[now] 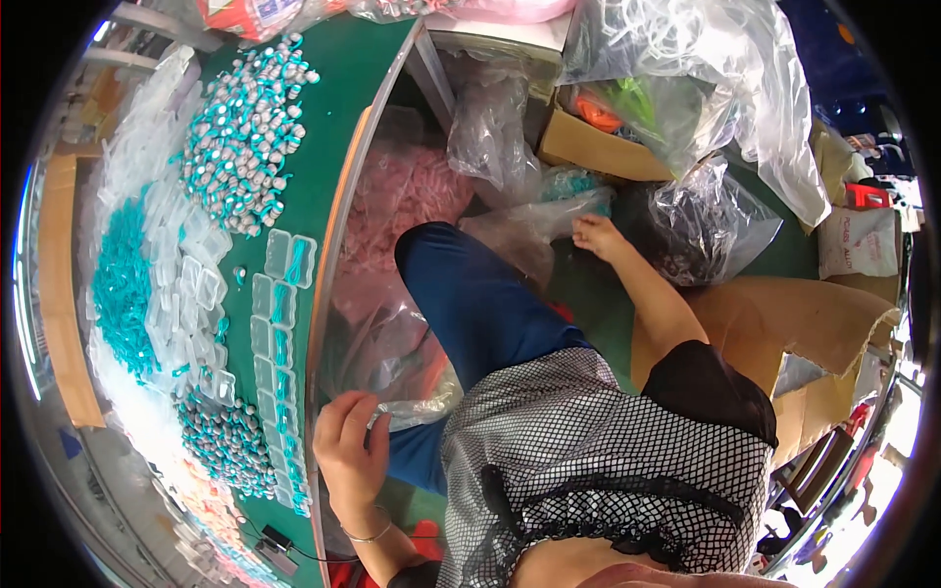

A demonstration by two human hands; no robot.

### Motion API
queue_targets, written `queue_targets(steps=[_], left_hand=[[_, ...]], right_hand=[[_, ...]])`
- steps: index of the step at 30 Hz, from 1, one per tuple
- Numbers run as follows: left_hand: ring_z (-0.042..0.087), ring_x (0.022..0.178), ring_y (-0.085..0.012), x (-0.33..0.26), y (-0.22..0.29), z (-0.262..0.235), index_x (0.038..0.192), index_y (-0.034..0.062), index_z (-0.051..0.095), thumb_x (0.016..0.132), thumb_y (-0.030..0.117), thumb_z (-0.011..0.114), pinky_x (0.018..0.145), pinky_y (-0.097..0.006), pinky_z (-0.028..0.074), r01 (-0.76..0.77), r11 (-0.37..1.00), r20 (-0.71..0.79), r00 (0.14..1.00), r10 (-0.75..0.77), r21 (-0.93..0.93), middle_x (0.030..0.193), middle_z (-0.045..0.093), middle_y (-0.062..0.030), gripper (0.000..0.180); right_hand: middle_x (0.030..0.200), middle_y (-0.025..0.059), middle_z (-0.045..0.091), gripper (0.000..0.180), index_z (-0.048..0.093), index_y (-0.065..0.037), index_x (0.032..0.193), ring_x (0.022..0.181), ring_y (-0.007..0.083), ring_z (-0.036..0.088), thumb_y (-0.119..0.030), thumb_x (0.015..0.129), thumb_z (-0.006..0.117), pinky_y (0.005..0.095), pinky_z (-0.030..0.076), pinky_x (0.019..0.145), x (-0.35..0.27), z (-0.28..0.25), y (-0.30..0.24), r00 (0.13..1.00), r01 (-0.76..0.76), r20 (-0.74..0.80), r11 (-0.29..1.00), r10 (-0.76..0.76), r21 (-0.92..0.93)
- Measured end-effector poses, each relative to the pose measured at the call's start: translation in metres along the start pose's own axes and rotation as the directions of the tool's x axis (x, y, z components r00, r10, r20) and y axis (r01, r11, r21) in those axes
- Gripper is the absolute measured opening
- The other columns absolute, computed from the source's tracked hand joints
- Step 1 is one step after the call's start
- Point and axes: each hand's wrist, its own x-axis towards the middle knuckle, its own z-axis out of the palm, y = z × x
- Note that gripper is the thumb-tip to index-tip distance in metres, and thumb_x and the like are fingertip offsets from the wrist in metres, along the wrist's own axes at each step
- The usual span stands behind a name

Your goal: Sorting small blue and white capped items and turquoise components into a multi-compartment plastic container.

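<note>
My left hand [351,446] is beside the table edge, its fingers curled. Shiny clear plastic shows between thumb and fingertips, but I cannot tell whether it is a separate piece or part of the plastic bag [423,404] behind it. Down to the right, my right hand [598,236] pinches the edge of a clear plastic bag [534,223] with teal pieces [573,183] by its mouth. On the green table [338,108], near my left hand, stands a row of open clear plastic boxes [263,304] holding teal corded items [283,382].
Grey-and-teal pieces [240,137] form a large heap on the table, with a smaller heap [223,446] nearer. Clear cases [181,284] and teal pieces [123,284] lie beyond. Bagged pink pieces [402,201], a dark-filled bag [691,230] and cardboard boxes [608,147] surround my legs.
</note>
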Motion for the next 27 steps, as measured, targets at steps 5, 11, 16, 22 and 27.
queue_targets(steps=[5,11,16,22,27], left_hand=[[0.061,0.081,-0.0317,0.007,0.004,0.012,0.096,0.0030,0.065,0.069,-0.001,0.072,0.069,-0.039,0.050,0.053,0.999,0.054,0.997,-0.053,-0.001,0.097,0.062,-0.0117,0.028],[0.060,0.083,-0.0313,0.011,-0.002,0.017,0.096,0.0036,0.064,0.069,-0.001,0.072,0.069,-0.038,0.050,0.081,0.997,0.050,0.995,-0.081,-0.005,0.098,0.062,-0.0110,0.029],[0.060,0.081,-0.0301,0.008,-0.005,0.027,0.096,0.0047,0.064,0.069,0.000,0.073,0.069,-0.038,0.050,0.145,0.989,0.069,0.987,-0.142,-0.034,0.096,0.062,-0.0097,0.029],[0.061,0.080,-0.0294,-0.002,-0.009,0.034,0.093,0.0049,0.065,0.070,0.003,0.073,0.069,-0.039,0.050,0.209,0.978,0.067,0.976,-0.206,-0.029,0.094,0.063,-0.0094,0.025],[0.062,0.082,-0.0302,-0.009,-0.013,0.043,0.093,0.0054,0.066,0.070,0.004,0.072,0.071,-0.038,0.051,0.255,0.966,0.058,0.966,-0.252,-0.050,0.093,0.063,-0.0098,0.024]], right_hand=[[0.084,0.0076,0.062,0.013,0.062,-0.003,0.097,0.077,0.0231,0.063,-0.003,0.085,0.063,0.0370,0.055,0.074,0.020,0.024,0.064,0.990,-0.138,0.019,0.947,0.139,0.290],[0.087,0.0090,0.065,0.019,0.068,0.000,0.096,0.074,0.0227,0.064,-0.001,0.079,0.060,0.0348,0.052,0.068,0.056,0.084,-0.030,0.933,0.359,0.081,0.897,-0.350,-0.257],[0.089,0.0155,0.066,0.018,0.068,-0.006,0.094,0.081,0.0308,0.066,-0.005,0.078,0.060,0.0381,0.052,0.071,0.081,0.153,-0.141,0.567,0.710,0.223,0.334,-0.793,-0.620],[0.103,0.0192,0.063,0.023,0.067,-0.011,0.103,0.090,0.0374,0.063,-0.009,0.083,0.056,0.0436,0.052,0.079,0.114,0.201,-0.169,0.408,0.763,0.490,-0.006,-0.770,-0.646],[0.099,0.0195,0.063,0.028,0.068,-0.010,0.106,0.095,0.0363,0.064,-0.004,0.082,0.055,0.0444,0.052,0.080,0.106,0.211,-0.135,0.693,0.470,0.403,-0.050,-0.598,-0.881]])
